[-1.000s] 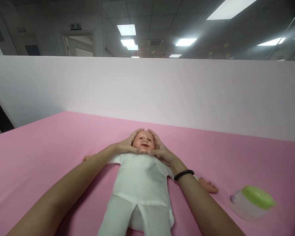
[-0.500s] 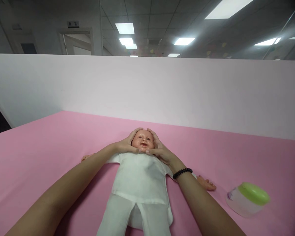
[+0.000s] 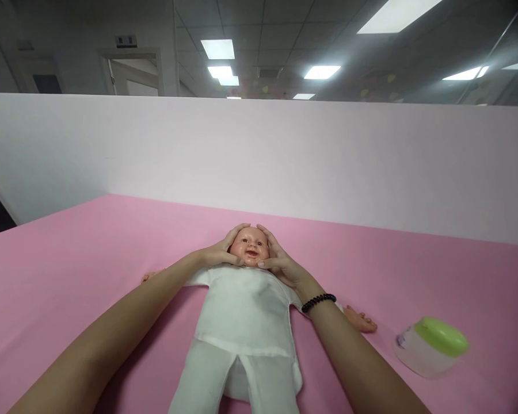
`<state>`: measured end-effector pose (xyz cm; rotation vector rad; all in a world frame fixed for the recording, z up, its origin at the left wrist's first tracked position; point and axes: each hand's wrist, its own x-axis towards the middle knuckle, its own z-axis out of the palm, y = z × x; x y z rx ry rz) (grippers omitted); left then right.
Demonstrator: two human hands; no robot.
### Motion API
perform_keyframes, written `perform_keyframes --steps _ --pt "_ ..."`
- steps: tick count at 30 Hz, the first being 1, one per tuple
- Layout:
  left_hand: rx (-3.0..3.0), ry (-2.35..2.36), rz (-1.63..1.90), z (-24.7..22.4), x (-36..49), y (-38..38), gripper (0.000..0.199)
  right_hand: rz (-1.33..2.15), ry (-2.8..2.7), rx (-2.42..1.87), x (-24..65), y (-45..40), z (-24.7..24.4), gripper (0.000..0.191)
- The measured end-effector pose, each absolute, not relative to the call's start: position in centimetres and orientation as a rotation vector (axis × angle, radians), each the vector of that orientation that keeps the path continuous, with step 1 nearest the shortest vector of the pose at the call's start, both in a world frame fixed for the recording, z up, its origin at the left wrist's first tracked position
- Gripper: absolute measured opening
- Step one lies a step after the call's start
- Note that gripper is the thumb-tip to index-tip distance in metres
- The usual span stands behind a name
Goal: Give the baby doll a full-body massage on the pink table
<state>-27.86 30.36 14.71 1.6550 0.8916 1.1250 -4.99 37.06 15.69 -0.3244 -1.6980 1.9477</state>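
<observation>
A baby doll in white clothes lies on its back on a pink surface, its arms spread to both sides. My left hand cups one side of the doll's head, its thumb by the chin and its fingers up along the temple. On the other side my right hand is wrapped round the head in the same way, thumb near the chin. The palms and the back of the head are hidden. A black coiled band sits on my right wrist.
To the right of the doll stands a clear tub with a green lid. A white wall panel rises behind the pink surface. Beyond it are a doorway and ceiling lights.
Both thumbs have moved slightly outward from the middle of the doll's chin. The whole view has shifted a little; the doll and tub stay in place.
</observation>
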Motion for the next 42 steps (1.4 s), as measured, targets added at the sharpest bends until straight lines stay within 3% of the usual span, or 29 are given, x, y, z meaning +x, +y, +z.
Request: perform_keyframes --steps 20,26,29,32,36,42 --pt "1.636 1.031 1.158 15.0 -27.3 29.8 0.109 1.831 -1.781 -0.364 -4.9 36.4 16.0 0.102" --pt "1.640 1.040 1.150 15.2 -27.2 29.7 0.108 1.757 -1.780 -0.358 -5.6 37.3 15.8 0.055" --pt "1.637 1.035 1.154 15.2 -27.2 29.7 0.107 1.743 -1.784 -0.364 -5.8 37.5 15.7 0.047" --pt "1.630 1.029 1.155 15.0 -27.3 29.8 0.104 1.758 -1.788 -0.372 -5.4 37.1 15.7 0.062" --pt "1.610 1.018 1.163 14.9 -27.3 29.9 0.106 1.813 -1.782 -0.379 -5.0 36.4 15.9 0.104" --pt "1.632 1.026 1.188 14.7 -27.1 30.0 0.100 1.888 -1.765 -0.425 -5.1 36.4 16.2 0.120"
